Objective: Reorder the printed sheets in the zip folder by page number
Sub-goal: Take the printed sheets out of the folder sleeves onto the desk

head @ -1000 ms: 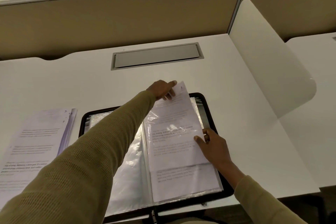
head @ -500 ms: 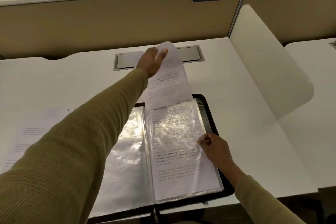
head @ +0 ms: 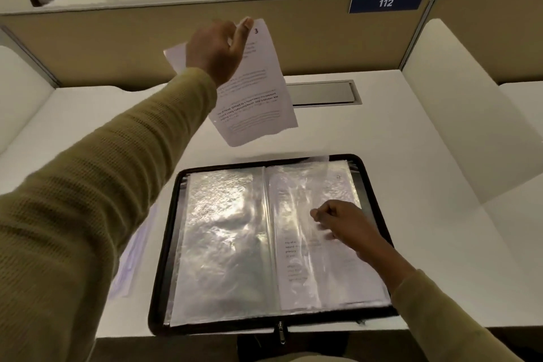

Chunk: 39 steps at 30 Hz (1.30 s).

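Sheet 3 point(head: 255, 103) had come fully out of its plastic sleeve point(head: 296, 273). The left hand point(head: 217, 50) pinched its top and raised it clear above the desk, while the right hand point(head: 346, 223) pinched that sleeve with curled fingers, steadying the open zip folder point(head: 223, 328).

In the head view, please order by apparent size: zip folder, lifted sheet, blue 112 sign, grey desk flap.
1. zip folder
2. lifted sheet, nearer the camera
3. blue 112 sign and grey desk flap: alike, unranked
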{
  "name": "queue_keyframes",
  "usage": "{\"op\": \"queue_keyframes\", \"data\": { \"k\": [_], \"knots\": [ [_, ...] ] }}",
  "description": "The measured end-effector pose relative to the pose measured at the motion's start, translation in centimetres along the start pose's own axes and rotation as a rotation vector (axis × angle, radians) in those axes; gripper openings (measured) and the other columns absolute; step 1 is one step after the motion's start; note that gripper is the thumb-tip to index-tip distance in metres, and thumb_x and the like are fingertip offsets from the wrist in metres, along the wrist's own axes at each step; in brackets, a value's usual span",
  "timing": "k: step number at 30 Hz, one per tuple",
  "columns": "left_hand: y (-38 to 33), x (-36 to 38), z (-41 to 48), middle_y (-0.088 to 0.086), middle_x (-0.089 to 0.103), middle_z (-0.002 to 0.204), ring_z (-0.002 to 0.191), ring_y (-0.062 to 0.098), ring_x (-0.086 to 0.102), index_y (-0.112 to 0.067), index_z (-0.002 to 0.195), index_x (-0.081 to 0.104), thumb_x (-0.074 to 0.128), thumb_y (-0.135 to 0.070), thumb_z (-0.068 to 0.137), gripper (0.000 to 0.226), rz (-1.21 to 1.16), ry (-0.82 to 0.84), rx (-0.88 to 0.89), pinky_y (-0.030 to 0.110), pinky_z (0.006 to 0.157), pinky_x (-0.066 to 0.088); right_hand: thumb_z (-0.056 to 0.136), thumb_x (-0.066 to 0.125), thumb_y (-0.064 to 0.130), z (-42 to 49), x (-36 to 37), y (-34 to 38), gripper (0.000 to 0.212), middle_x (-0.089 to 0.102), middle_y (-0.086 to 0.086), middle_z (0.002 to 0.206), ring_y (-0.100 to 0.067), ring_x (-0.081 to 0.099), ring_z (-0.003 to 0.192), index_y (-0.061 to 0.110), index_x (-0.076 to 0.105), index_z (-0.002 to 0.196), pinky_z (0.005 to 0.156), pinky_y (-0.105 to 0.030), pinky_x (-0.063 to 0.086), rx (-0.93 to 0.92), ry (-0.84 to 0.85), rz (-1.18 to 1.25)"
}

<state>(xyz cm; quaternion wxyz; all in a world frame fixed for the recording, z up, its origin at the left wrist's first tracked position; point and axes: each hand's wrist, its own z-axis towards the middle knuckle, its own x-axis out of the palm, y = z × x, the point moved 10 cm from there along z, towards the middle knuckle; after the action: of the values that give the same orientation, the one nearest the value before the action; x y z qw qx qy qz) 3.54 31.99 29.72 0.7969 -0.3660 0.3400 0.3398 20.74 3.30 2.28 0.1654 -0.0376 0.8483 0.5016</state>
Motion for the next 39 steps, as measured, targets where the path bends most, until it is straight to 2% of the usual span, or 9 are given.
{"op": "queue_keyframes", "data": {
  "k": [5, 12, 19, 24, 27, 30, 32, 35, 39],
  "knots": [
    [2.6, -5.3, -1.0, 0.005, 0.062, 0.084, 0.077, 0.025, 0.058, -0.012, 0.093, 0.067, 0.028, -0.059, 0.099, 0.061, 0.106, -0.076, 0.032, 0.033, 0.068, 0.045, 0.091, 0.072, 0.033, -1.2, 5.2, 4.7, 0.02, 0.075, 0.002, 0.096, -0.015, 0.073, 0.09, 0.014, 0.07, 0.085, 0.069, -0.029, 0.062, -0.11, 0.076, 0.038],
    [8.2, -11.5, -2.6, 0.007, 0.059, 0.077, 0.07, 0.023, 0.052, -0.011, 0.085, 0.066, 0.025, -0.062, 0.098, 0.067, 0.23, -0.138, 0.021, 0.032, 0.063, 0.038, 0.089, 0.07, 0.044, -1.7, 13.4, 7.9, 0.017, 0.073, 0.018, 0.097, -0.002, 0.067, 0.095, 0.028, 0.071, 0.083, 0.089, -0.036, 0.057, -0.229, 0.161, -0.131],
    [15.1, -13.6, -4.6, 0.008, 0.06, 0.071, 0.065, 0.025, 0.052, -0.014, 0.079, 0.063, 0.019, -0.066, 0.097, 0.071, 0.318, -0.089, 0.015, 0.035, 0.066, 0.042, 0.09, 0.069, 0.049, -2.7, 21.3, 8.2, 0.022, 0.064, 0.017, 0.13, -0.001, 0.056, 0.117, 0.03, 0.07, 0.099, 0.094, -0.023, 0.042, -0.308, 0.327, -0.285],
    [19.4, -10.5, -7.5, 0.009, 0.057, 0.062, 0.058, 0.028, 0.053, -0.011, 0.07, 0.061, 0.027, -0.061, 0.098, 0.067, 0.349, 0.116, 0.018, 0.034, 0.059, 0.042, 0.089, 0.067, 0.053, -3.2, 24.9, 7.0, 0.025, 0.064, 0.021, 0.111, -0.002, 0.056, 0.11, 0.033, 0.068, 0.104, 0.081, -0.013, 0.037, -0.33, 0.408, -0.442],
    [22.4, -6.8, -10.2, 0.009, 0.055, 0.058, 0.056, 0.027, 0.052, -0.012, 0.06, 0.057, 0.026, -0.064, 0.097, 0.071, 0.436, 0.309, 0.009, 0.031, 0.056, 0.04, 0.089, 0.068, 0.052, -3.4, 26.2, 6.4, 0.027, 0.066, 0.017, 0.118, -0.003, 0.056, 0.113, 0.031, 0.068, 0.107, 0.088, -0.018, 0.04, -0.33, 0.432, -0.457],
    [25.9, -2.3, -13.6, 0.008, 0.059, 0.065, 0.061, 0.022, 0.054, -0.011, 0.065, 0.06, 0.025, -0.068, 0.095, 0.073, 0.485, 0.566, -0.052, 0.031, 0.062, 0.04, 0.089, 0.069, 0.051, -3.7, 26.6, 6.1, 0.027, 0.065, 0.017, 0.118, -0.003, 0.056, 0.112, 0.031, 0.068, 0.107, 0.084, -0.012, 0.038, -0.323, 0.421, -0.46],
    [28.0, 0.3, -15.8, 0.007, 0.06, 0.067, 0.062, 0.021, 0.054, -0.009, 0.066, 0.059, 0.027, -0.068, 0.094, 0.073, 0.458, 0.691, -0.118, 0.032, 0.067, 0.041, 0.089, 0.068, 0.051, -3.7, 26.5, 5.9, 0.028, 0.064, 0.017, 0.122, -0.003, 0.055, 0.113, 0.031, 0.067, 0.108, 0.086, -0.017, 0.04, -0.313, 0.405, -0.467],
    [30.6, 3.0, -18.4, 0.007, 0.06, 0.069, 0.064, 0.021, 0.054, -0.009, 0.068, 0.058, 0.025, -0.069, 0.094, 0.073, 0.45, 0.8, -0.192, 0.033, 0.073, 0.042, 0.089, 0.068, 0.05, -3.6, 26.0, 5.7, 0.028, 0.061, 0.015, 0.132, -0.004, 0.053, 0.121, 0.031, 0.067, 0.11, 0.092, -0.022, 0.038, -0.308, 0.373, -0.473],
    [33.0, 5.4, -20.2, 0.007, 0.066, 0.09, 0.086, 0.025, 0.061, -0.009, 0.088, 0.066, 0.018, -0.071, 0.093, 0.079, 0.469, 0.892, -0.222, 0.037, 0.087, 0.047, 0.089, 0.069, 0.048, -3.5, 24.7, 5.4, 0.026, 0.05, 0.011, 0.148, -0.008, 0.043, 0.14, 0.035, 0.066, 0.111, 0.107, -0.027, 0.036, -0.302, 0.313, -0.455]
  ]
}}
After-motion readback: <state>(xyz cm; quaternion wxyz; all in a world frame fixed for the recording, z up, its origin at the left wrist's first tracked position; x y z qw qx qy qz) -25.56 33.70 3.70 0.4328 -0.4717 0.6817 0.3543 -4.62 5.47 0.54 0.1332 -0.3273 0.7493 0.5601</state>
